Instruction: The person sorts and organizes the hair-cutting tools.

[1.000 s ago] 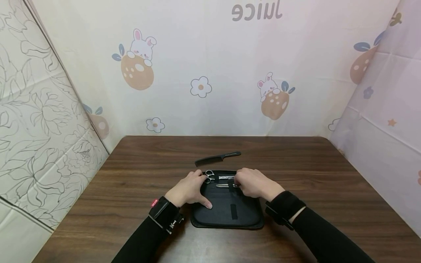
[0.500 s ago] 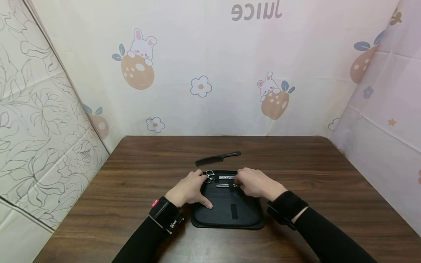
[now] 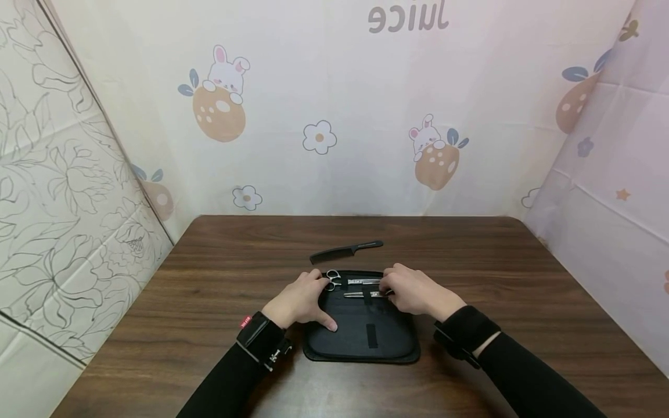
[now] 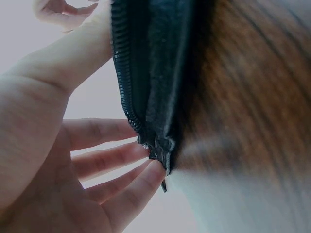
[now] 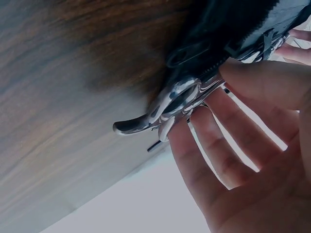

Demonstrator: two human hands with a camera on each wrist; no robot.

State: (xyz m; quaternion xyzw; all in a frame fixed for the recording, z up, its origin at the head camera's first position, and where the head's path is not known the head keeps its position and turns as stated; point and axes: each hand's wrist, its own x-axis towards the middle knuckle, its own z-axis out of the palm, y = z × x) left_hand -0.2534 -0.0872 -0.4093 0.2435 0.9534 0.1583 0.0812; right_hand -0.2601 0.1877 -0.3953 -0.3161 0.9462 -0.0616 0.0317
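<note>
Pinches the handle end of the lower scissors (image 3: 356,295) with the thumb and curled fingers of the right hand (image 3: 413,292), blades pointing left, laid along the black case (image 3: 340,342) and crossed by a narrow band. Seen from the right wrist, bright polished metal, with a finger ring and a curved finger rest jutting past the edge of the case. Rests the left hand (image 3: 299,299) on the far left corner of the case, fingers fairly straight and touching its edge, thumb spread wide over its face. Just beyond the lower pair, the upper scissors (image 3: 360,281), equally silvery (but turned the other way), rings beside the left fingertips, blades running to the right.

Lies flat near the middle of the brown table (image 3: 235,261): a round-cornered case, dark and plain beside the shiny metal, with a zip (image 4: 121,63) along its border and a short black strap (image 3: 371,335) on its nearer half. Beyond the case, just apart from it, a black comb (image 3: 334,254), handle to the right, slightly slanted.
</note>
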